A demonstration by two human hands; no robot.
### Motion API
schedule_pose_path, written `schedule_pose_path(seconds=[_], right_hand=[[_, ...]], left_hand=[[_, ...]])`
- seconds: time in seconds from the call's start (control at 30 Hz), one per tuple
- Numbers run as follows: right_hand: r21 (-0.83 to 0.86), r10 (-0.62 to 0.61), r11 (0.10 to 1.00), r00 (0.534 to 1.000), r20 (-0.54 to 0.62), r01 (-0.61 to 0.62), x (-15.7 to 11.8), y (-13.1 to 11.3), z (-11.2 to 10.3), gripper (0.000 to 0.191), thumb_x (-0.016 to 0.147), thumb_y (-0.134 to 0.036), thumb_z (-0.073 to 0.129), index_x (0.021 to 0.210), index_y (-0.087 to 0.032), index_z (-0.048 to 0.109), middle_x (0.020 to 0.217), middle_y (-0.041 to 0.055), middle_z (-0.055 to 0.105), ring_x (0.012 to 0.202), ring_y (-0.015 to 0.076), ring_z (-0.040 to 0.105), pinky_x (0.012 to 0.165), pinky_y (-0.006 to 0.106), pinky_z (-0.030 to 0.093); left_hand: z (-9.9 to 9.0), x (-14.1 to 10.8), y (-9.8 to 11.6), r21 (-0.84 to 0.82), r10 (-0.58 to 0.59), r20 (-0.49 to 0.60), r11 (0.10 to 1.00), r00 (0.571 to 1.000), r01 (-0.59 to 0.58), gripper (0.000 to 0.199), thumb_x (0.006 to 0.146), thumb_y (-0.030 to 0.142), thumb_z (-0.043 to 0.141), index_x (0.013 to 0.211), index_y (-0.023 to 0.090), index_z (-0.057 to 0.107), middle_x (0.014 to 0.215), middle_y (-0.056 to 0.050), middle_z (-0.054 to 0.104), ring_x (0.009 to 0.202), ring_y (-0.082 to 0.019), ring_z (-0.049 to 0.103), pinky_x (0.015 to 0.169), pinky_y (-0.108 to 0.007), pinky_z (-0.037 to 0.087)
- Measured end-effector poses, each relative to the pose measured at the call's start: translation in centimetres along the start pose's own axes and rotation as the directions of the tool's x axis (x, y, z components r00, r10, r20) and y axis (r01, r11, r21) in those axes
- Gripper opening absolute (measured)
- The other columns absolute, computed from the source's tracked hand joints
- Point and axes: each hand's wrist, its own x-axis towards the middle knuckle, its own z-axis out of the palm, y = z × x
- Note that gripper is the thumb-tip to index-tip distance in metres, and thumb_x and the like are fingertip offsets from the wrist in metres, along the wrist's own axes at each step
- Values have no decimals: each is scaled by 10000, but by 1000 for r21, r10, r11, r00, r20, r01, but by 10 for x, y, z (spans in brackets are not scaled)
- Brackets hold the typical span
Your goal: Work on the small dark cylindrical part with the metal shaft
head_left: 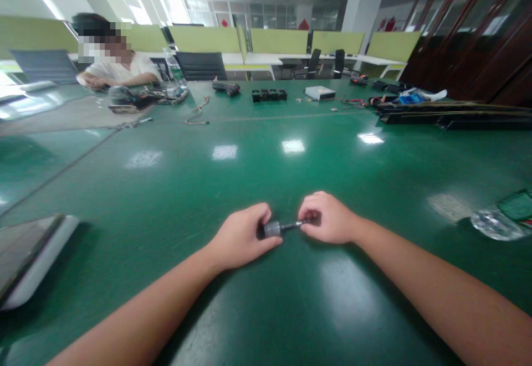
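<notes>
Just above the green table, or resting on it, a small screwdriver-like tool (273,228) lies level between my hands. It has a thick grey cylindrical end and a thin dark shaft. My left hand (241,236) is wrapped round the grey end, with thumb and forefinger on either side. The tip of the shaft is pinched in the fingers of my right hand (330,219), which cover its far end. I cannot tell the exact kind of tool, nor whether the shaft is a separate piece.
A tablet-like flat device (37,255) lies at left. A shiny clear bag (496,225) is at right. Along the green table's (249,180) far side are a black block (269,95), a white box (320,93) and dark rails (453,114). Another person (124,70) sits far left.
</notes>
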Motion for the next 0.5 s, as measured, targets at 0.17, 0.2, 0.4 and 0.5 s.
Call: schedule_pose_path(seconds=[0.17,0.2,0.4,0.5], right_hand=[[2,3,1000,1000,0,-3,-1,7,-5,89,681,-134,704,742,-176,656,677,-30,613,634,119,543,731,282,393],[4,9,1000,1000,-7,-9,-1,8,-6,88,678,-130,701,738,-175,655,668,-31,603,624,116,537,718,277,394],[4,14,1000,1000,-8,-14,-1,8,-7,92,666,-127,698,730,-175,652,665,-34,598,627,117,544,736,283,397],[4,3,1000,1000,-10,-3,-1,7,-7,96,662,-124,697,729,-176,652,661,-35,595,618,115,533,721,279,392]], left_hand=[[0,0,0,0,-1,-5,1000,1000,1,384,766,463,718,791,218,422,745,48,540,631,-139,473,604,-258,320],[0,0,0,1,1,-5,1000,1000,-1,387,767,464,717,790,219,418,744,48,538,633,-139,474,605,-258,321],[1,0,-1,6,4,-2,1000,1000,-4,394,771,474,713,794,219,414,746,48,540,639,-140,478,605,-260,322],[1,0,-1,4,3,-4,1000,1000,-3,390,766,480,710,796,219,421,749,47,546,635,-139,475,604,-261,321]])
